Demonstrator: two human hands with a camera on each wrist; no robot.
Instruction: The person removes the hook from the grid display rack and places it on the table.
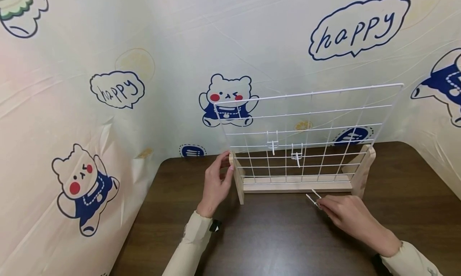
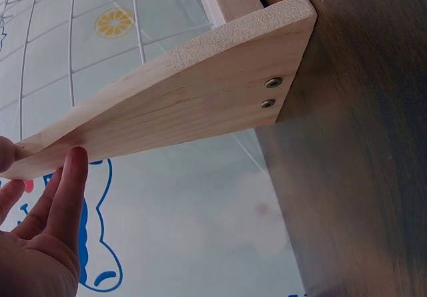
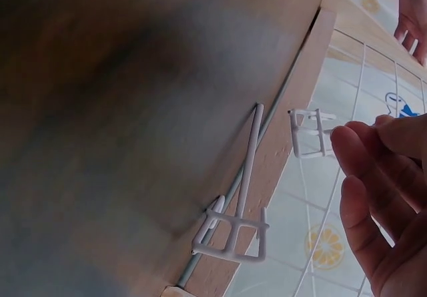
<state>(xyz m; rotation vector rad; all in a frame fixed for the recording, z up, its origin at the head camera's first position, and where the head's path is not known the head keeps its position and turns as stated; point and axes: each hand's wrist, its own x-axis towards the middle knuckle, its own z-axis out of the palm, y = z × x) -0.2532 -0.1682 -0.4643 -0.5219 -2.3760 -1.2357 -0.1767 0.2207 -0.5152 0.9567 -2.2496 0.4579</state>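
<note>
The left hand (image 1: 215,184) is resting straight, relaxed fingers against the wooden side post (image 1: 237,179) of the wire grid stand (image 1: 306,135). The right hand (image 1: 347,216) is lying on the table (image 1: 273,236), its curled fingertips apparently pinching a white wire hook (image 1: 312,198), which is sticking out just beyond them toward the stand's base; the grip is hard to make out.

Rack (image 1: 306,131): white wire grid panel, upright in a pale wooden base, right of frame centre on the dark table.
Hung hooks (image 1: 272,144): two small white wire hooks clipped mid-grid, side by side.
Loose hook (image 1: 312,198): white wire, lying on the table just before the base, centre-right.
</note>
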